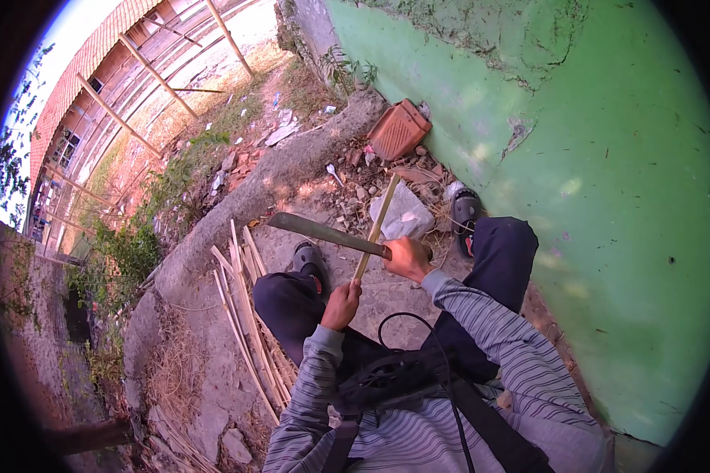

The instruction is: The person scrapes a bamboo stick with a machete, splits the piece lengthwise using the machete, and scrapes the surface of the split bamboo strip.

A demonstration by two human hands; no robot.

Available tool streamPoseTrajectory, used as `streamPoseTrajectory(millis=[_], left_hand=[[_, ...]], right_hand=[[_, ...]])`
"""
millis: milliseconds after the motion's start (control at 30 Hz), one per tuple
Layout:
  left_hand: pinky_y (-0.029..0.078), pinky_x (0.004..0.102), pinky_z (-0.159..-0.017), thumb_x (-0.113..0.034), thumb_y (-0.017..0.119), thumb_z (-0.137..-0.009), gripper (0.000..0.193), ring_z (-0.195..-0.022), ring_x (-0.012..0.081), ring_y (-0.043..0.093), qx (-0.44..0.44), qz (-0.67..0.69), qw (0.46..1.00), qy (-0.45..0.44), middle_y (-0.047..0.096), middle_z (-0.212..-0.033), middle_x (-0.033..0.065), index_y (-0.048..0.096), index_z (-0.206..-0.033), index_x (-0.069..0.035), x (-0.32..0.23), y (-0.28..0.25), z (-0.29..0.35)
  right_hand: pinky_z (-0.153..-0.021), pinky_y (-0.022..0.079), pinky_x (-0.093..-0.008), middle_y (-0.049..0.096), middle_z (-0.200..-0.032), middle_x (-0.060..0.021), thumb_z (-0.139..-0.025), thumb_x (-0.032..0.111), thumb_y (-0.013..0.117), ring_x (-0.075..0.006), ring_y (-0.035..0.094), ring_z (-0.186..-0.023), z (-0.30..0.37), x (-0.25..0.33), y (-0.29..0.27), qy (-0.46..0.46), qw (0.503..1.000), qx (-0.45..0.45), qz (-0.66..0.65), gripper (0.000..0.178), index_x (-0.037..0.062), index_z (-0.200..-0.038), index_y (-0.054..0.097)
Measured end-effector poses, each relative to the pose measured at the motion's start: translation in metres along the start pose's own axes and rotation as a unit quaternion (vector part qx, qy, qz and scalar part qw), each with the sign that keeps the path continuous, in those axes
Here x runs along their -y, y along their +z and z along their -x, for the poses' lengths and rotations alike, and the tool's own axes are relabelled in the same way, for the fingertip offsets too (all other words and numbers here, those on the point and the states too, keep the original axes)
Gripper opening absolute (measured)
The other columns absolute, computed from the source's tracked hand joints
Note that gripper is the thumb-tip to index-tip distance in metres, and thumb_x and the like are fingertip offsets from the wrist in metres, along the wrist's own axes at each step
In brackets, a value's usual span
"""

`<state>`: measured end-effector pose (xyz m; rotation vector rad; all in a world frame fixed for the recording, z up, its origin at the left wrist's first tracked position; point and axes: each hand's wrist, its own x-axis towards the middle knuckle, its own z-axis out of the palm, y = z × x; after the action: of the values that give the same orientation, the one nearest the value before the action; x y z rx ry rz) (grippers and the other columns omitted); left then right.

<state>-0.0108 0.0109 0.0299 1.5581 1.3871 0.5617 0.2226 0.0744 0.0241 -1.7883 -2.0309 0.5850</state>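
My right hand [408,259] is closed round the handle of a machete [319,232], its long dark blade pointing left. In my left hand [341,305] I grip the lower end of a narrow bamboo strip [383,210], which slants up and away from me. The blade crosses the strip near my right fist; whether they touch I cannot tell. Beside my left leg, a pile of split bamboo strips [254,315] lies on the concrete ground.
A green wall [607,197] with peeling paint rises close on my right. Ahead are a broken orange roof tile [400,130], a whitish plastic bag [403,211] and rubble. A low concrete ledge [205,229] curves along the left. My shoes [466,213] stand apart on the ground.
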Motion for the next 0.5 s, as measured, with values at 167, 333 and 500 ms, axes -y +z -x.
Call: streamPoseTrajectory(millis=[167, 333, 500], left_hand=[[0.038, 0.0388, -0.056, -0.037, 0.042, -0.111, 0.053, -0.056, 0.0175, 0.043, -0.003, -0.031, 0.999, 0.011, 0.044, -0.061, 0.0064, 0.052, -0.077, 0.002, 0.002, 0.004, 0.011], [0.043, 0.0479, -0.064, -0.037, 0.042, -0.11, 0.052, -0.063, 0.0388, 0.055, 0.013, -0.053, 0.998, -0.013, 0.053, -0.066, 0.0214, 0.059, -0.084, 0.004, 0.022, 0.002, 0.008], [0.038, 0.0435, -0.056, -0.039, 0.043, -0.11, 0.052, -0.055, 0.0237, 0.047, 0.033, 0.019, 0.999, -0.01, 0.047, -0.06, 0.0111, 0.056, -0.081, 0.002, 0.022, 0.002, 0.008]], right_hand=[[-0.072, 0.057, -0.052, 0.072, -0.079, -0.0172, -0.076, 0.025, 0.072, -0.0393, 0.072, -0.078, -0.018, -0.022, -0.014, 0.032, 0.999, -0.015, -0.025, 0.017, 0.0118, -0.087, 0.073], [-0.072, 0.057, -0.0532, 0.072, -0.081, -0.0169, -0.08, 0.028, 0.068, -0.041, 0.072, -0.081, -0.006, -0.013, -0.009, 0.027, 0.999, -0.003, -0.036, 0.019, 0.0131, -0.09, 0.074], [-0.071, 0.058, -0.0517, 0.072, -0.08, -0.0192, -0.079, 0.026, 0.067, -0.0424, 0.071, -0.077, -0.003, -0.021, -0.009, -0.006, 0.999, -0.017, -0.039, 0.017, 0.0126, -0.087, 0.074]])
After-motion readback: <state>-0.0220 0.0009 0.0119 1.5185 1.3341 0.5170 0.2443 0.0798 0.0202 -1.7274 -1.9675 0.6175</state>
